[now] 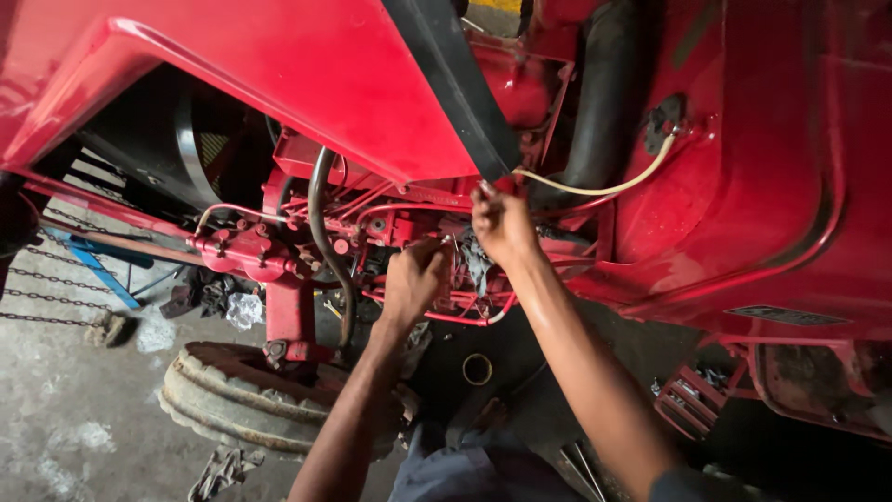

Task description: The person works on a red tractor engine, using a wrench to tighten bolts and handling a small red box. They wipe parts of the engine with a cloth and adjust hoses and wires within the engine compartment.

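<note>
Access to the engine bay is tight. The raised red hood overhangs from above, its black edge strip just beside the right hand. Thin red fuel pipes and a curved black hose crowd the pump area around the left hand. A cream cable crosses behind the right hand, near the large black duct. Open room lies below, over the front tyre and the concrete floor. Chains bar the far left.
</note>
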